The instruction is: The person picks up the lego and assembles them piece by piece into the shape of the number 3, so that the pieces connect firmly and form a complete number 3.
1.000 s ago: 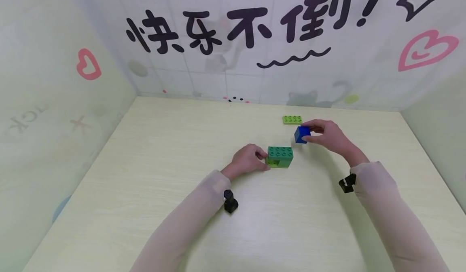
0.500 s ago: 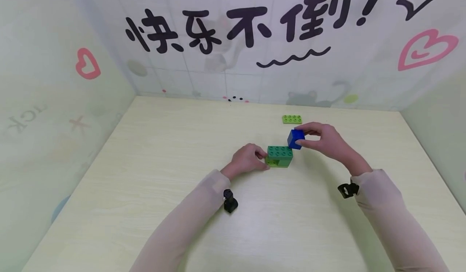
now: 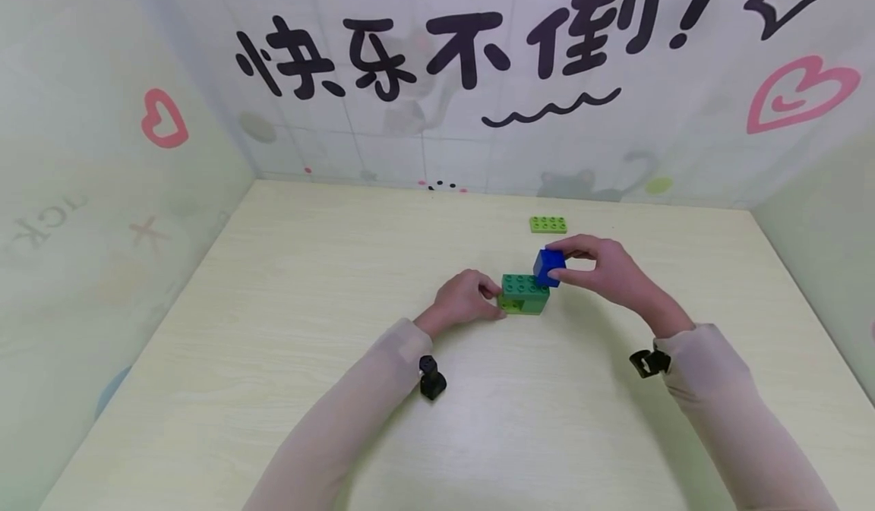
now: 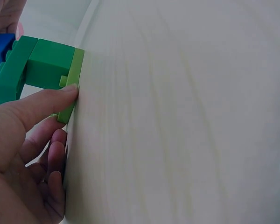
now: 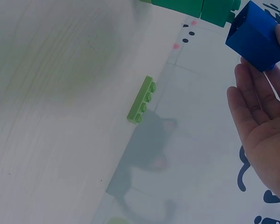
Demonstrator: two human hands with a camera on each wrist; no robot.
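- Since a second ago my right hand (image 3: 604,272) has carried the blue cube (image 3: 549,267) leftward and down, from beside the flat light-green plate (image 3: 548,225) to the right end of the dark green brick (image 3: 524,288).
- My left hand (image 3: 466,300) has not shifted; it keeps its place at the brick's left end.
- My right fingers are curled round the blue cube, pinching it between thumb and fingertips. The cube is tilted, its lower edge at or just above the studs on the brick's right end; I cannot tell whether it touches them.
- From the right wrist, the blue cube (image 5: 255,36) sits at my fingertips with the palm open below it, and the dark green brick (image 5: 196,8) is just beyond it at the frame's upper edge.
- My left thumb and forefinger pinch the left end of the stack. From the left wrist, my forefinger (image 4: 35,105) lies straight against the light-green base piece (image 4: 71,84) under the dark green brick (image 4: 32,67); the other fingers curl loosely on the table (image 4: 186,116).
- This green stack stands about the middle of the table (image 3: 307,268), a little toward its right edge.
- Near the far edge, well behind the stack, the light-green plate lies flat, studs up. The right wrist view shows the same plate (image 5: 142,100) close to where the table meets the printed back wall (image 3: 437,70).
- A black camera mount (image 3: 432,378) is strapped at each wrist over my pale sleeves.
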